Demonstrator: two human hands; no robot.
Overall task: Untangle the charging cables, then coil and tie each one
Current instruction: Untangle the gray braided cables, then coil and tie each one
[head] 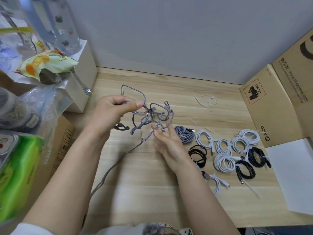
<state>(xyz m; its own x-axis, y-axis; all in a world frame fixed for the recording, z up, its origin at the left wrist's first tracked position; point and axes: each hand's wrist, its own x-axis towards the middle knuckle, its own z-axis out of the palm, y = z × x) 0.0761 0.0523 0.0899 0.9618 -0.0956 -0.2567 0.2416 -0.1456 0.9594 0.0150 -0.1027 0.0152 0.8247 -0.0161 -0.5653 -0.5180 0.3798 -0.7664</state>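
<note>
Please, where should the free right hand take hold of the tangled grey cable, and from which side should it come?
Probably the loose loop hanging at the lower right of the tangled grey cable, reached from below and from the right, where the open right hand is. The left hand pinches the upper part, so the lower loops hang free.

- Tangled cable: grey braided weave.
- Coiled cable, at 3 o'clock of the tangle: grey-white braid.
- Tied coils: white; black.
- Table: pale wood grain.
- Pack, at 8 o'clock: bright green.
</note>
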